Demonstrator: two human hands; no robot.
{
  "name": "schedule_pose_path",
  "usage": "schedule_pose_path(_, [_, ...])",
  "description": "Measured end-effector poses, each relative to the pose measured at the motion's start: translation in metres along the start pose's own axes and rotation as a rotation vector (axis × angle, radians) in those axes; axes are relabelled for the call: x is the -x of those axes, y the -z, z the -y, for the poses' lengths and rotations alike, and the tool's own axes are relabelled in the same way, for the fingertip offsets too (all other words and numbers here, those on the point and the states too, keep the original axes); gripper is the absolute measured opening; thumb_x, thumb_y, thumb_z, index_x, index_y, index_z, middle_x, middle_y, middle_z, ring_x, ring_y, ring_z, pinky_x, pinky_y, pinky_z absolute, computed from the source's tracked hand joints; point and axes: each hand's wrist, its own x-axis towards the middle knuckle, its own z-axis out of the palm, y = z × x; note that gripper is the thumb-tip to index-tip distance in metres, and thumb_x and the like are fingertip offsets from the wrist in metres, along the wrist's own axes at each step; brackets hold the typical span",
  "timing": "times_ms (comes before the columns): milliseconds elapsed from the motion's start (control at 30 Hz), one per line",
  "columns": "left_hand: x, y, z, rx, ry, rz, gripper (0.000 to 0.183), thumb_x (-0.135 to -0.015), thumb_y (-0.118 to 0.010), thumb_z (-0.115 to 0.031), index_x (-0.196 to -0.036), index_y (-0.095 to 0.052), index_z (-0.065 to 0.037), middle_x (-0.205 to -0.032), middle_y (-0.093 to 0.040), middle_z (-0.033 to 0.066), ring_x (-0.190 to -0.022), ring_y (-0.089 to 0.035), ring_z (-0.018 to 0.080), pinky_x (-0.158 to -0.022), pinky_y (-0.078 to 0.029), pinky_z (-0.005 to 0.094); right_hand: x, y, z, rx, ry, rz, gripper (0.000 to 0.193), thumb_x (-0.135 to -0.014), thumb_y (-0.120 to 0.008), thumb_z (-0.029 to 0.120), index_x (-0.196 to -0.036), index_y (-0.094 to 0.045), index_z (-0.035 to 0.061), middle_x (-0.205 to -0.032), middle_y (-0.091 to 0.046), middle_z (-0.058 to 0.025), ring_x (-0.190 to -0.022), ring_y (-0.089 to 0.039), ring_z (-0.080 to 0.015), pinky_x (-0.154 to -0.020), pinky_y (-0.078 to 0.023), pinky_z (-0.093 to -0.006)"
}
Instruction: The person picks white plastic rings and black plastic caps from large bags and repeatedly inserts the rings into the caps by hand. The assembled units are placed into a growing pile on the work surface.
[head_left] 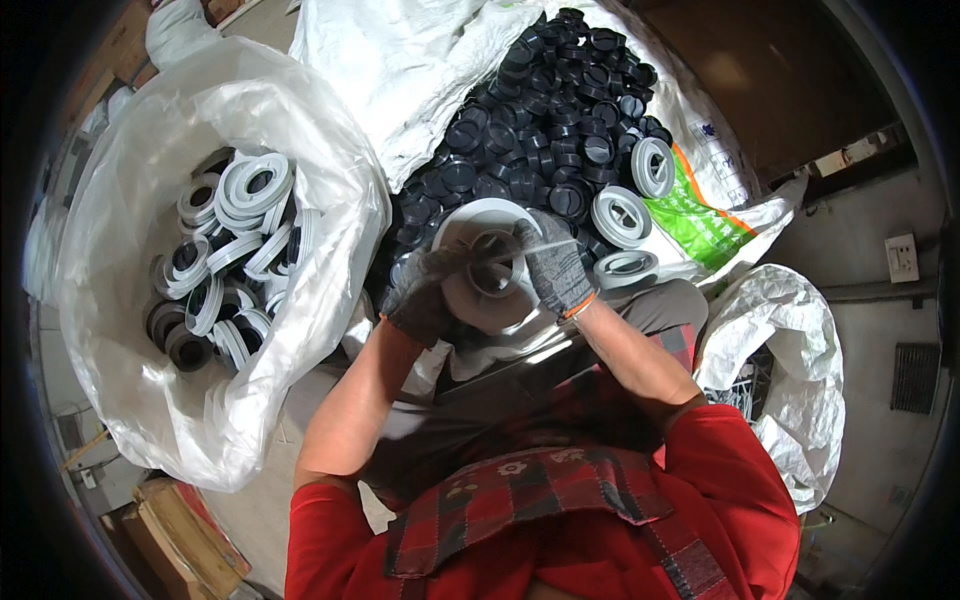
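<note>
Between my gloved hands is a round grey plastic ring (488,212) with a wide rim and an opening in its middle. My left hand (425,298), in a dark grey glove, is closed on the ring's left side. At its right side my right hand (556,268) grips it, in a grey glove with an orange cuff. A thin pale strip crosses near the fingers, too blurred to name. Just beyond the hands spreads a heap of black round plastic caps (575,130). Beside my right hand, several grey-white rings (621,217) lie at the heap's edge.
On the left stands a large translucent plastic bag (330,130) with many grey rings inside, some with black inserts. A smaller white woven bag (800,330) holding thin metallic pieces is at my right. Under the heap lies a white and green sack (705,225). Wooden boards (190,535) lean at lower left.
</note>
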Motion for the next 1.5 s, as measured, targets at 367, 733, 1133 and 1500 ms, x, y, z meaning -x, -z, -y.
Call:
schedule_pose_path(367, [0.0,0.033,0.008,-0.556,-0.085,-0.746,0.029,-0.088,-0.062,-0.021,-0.11,-0.055,-0.004,-0.098,-0.064,0.011,-0.084,-0.06,0.02,-0.075,-0.048,0.0329,-0.036,0.043,-0.063,0.17,-0.512,0.014,0.063,-0.081,-0.066,0.048,-0.115,-0.053,-0.0027,-0.112,-0.059,-0.0208,-0.109,-0.056,-0.035,-0.093,-0.045,-0.041])
schedule_pose_path(733, [-0.001,-0.011,-0.041,-0.22,0.098,-0.826,0.033,-0.092,-0.055,-0.021,-0.12,-0.055,-0.005,-0.089,-0.063,0.0064,-0.074,-0.06,0.0129,-0.061,-0.047,0.0223,-0.034,0.065,-0.077,0.644,-0.274,0.339,0.035,-0.081,-0.062,0.02,-0.109,-0.062,-0.0007,-0.099,-0.068,-0.0183,-0.089,-0.066,-0.0327,-0.077,-0.052,-0.0388])
schedule_pose_path(1133, [0.014,-0.021,-0.031,0.425,-0.023,0.189,0.058,-0.088,-0.06,-0.043,-0.129,-0.05,-0.003,-0.125,-0.057,0.0094,-0.109,-0.056,0.0207,-0.095,-0.044,0.0322,-0.01,0.01,0.002,0.239,0.134,0.183,0.056,-0.076,-0.065,0.049,-0.112,-0.06,0.0061,-0.104,-0.063,-0.0162,-0.098,-0.06,-0.0304,-0.087,-0.048,-0.039])
schedule_pose_path(1500, [-0.004,-0.014,-0.022,0.206,-0.063,-0.198,0.041,-0.092,-0.057,-0.034,-0.116,-0.059,-0.001,-0.107,-0.064,0.0075,-0.094,-0.059,0.0125,-0.084,-0.048,0.029,-0.015,-0.01,0.018,0.0,-0.006,0.026,0.037,-0.083,-0.058,0.032,-0.113,-0.063,0.011,-0.103,-0.065,-0.0147,-0.094,-0.063,-0.0301,-0.081,-0.051,-0.037])
